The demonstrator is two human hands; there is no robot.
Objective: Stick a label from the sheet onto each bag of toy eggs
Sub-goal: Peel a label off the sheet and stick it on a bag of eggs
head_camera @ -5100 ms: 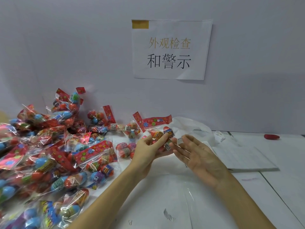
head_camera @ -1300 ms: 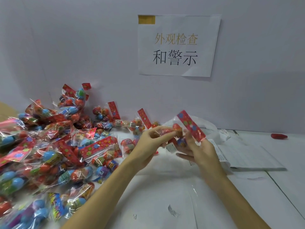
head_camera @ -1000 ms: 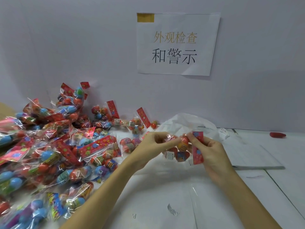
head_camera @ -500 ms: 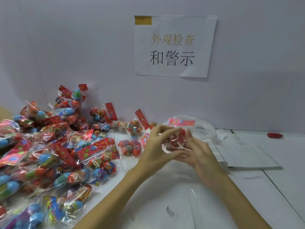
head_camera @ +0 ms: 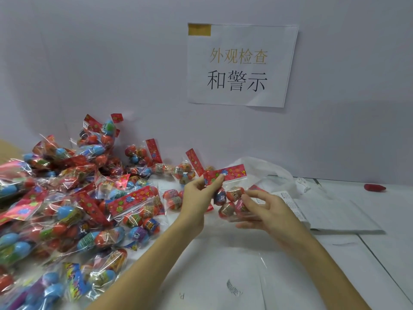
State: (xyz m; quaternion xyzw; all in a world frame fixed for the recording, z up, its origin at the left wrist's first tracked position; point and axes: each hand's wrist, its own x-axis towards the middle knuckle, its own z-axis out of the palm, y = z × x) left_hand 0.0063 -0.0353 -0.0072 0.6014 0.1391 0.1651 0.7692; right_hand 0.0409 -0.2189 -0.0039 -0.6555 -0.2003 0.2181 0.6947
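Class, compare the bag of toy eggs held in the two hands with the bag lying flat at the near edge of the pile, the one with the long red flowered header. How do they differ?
The held clear bag of toy eggs is raised off the table, its red header pinched by the left hand while the right hand grips its body. The flat-lying clear bag rests on the pile, untouched. Both have clear film, red flowered headers and coloured eggs.

Both forearms reach in from below, left hand (head_camera: 196, 198) raised with thumb and forefinger pinched together at the top, right hand (head_camera: 266, 211) just beside it, palm turned inward, fingers loosely curled, thumb meeting fingertips.
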